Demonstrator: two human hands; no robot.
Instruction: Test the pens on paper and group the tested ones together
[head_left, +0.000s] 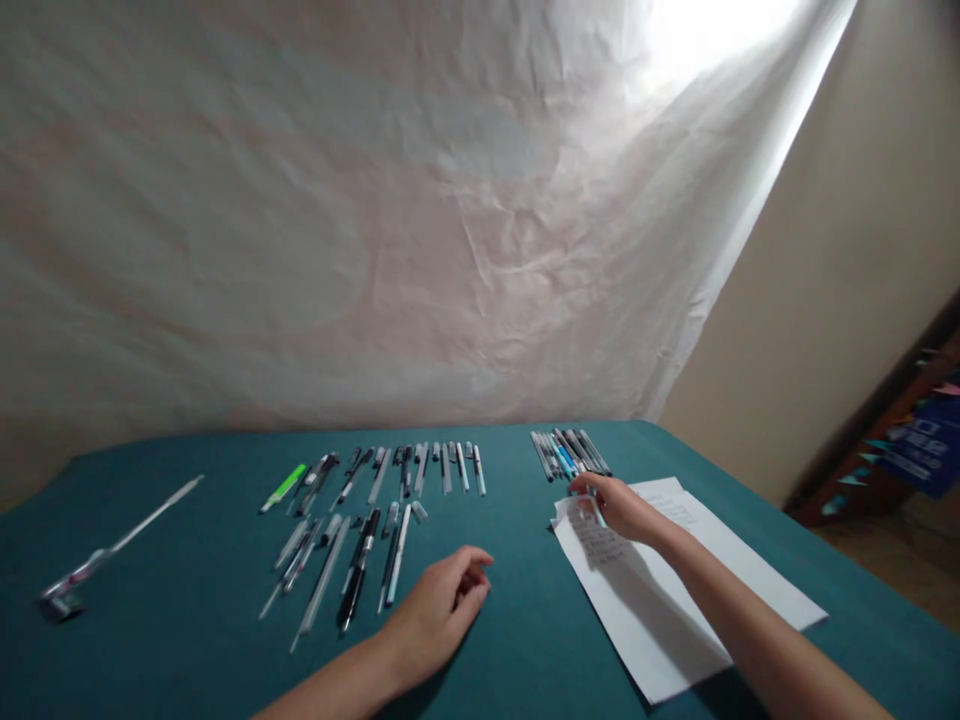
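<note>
My left hand [444, 607] rests on the green cloth, fingers loosely curled, with a gap between thumb and forefinger and nothing visible in it. To its left lie pens taken apart, among them a black pen [361, 570], a white pen [399, 555] and a clear barrel [326, 575]. Over the top of the written sheet [637, 590], my right hand [609, 507] pinches what looks like a slim pale pen [598, 513], mostly hidden by the fingers. Just beyond its fingertips, several pens [564, 455] lie side by side in a cluster.
Farther back is a row of pens, barrels and caps [420, 468], with a green highlighter [283, 488] at its left end. A long pale stick-like item [124, 545] lies at far left. A second sheet [750, 560] sits under the first. Behind the table hangs a pale sheet [375, 250].
</note>
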